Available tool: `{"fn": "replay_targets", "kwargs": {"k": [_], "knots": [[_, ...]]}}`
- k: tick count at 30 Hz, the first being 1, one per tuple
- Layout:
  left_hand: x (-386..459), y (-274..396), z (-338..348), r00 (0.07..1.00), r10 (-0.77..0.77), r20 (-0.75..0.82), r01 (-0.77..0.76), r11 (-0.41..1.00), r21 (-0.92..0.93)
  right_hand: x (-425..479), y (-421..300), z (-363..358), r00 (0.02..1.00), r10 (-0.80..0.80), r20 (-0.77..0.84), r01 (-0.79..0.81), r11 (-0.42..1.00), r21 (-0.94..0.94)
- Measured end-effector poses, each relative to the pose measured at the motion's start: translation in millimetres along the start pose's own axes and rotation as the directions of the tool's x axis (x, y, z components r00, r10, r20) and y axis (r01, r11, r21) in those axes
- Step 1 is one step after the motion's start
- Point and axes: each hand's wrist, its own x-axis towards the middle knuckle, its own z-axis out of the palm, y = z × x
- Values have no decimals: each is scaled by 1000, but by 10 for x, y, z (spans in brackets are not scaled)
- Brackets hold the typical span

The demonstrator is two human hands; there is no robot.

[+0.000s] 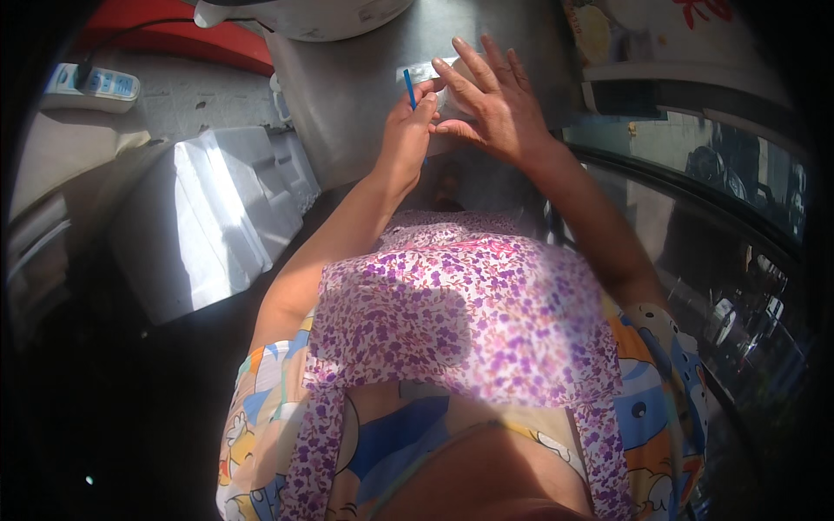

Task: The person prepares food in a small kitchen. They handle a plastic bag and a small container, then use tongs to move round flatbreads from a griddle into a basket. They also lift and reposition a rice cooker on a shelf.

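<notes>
In my left hand [417,120] is a thin blue stick [409,88], gripped between thumb and fingers and pointing away from me. A piece of clear plastic film [446,103] shows between my two hands, above the near edge of a metal counter [345,91]. My right hand [492,104] is spread with its back up, its thumb close to the left fingertips. Behind the right fingers lies a pale rounded thing, mostly hidden, that I cannot identify. Whether the right palm touches the film cannot be seen.
A white appliance [313,19] stands at the counter's far left. A power strip [91,88] with a black plug lies at the upper left. White foam boxes [215,215] are stacked left of my left arm. A glass panel [690,156] with a dark frame runs along the right.
</notes>
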Motion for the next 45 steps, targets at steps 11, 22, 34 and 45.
{"fn": "replay_targets", "kwargs": {"k": [11, 22, 34, 45], "knots": [[317, -61, 75, 949, 314, -36, -295, 921, 254, -125, 325, 112, 996, 67, -53, -53, 970, 236], [362, -164, 16, 916, 402, 4, -396, 899, 185, -185, 350, 294, 992, 64, -110, -20, 933, 359], [373, -212, -88, 933, 353, 74, -360, 909, 210, -154, 346, 405, 967, 67, -248, 22, 941, 337], [419, -307, -131, 879, 468, 92, -475, 845, 244, -158, 313, 423, 940, 119, -319, 51, 877, 478]]}}
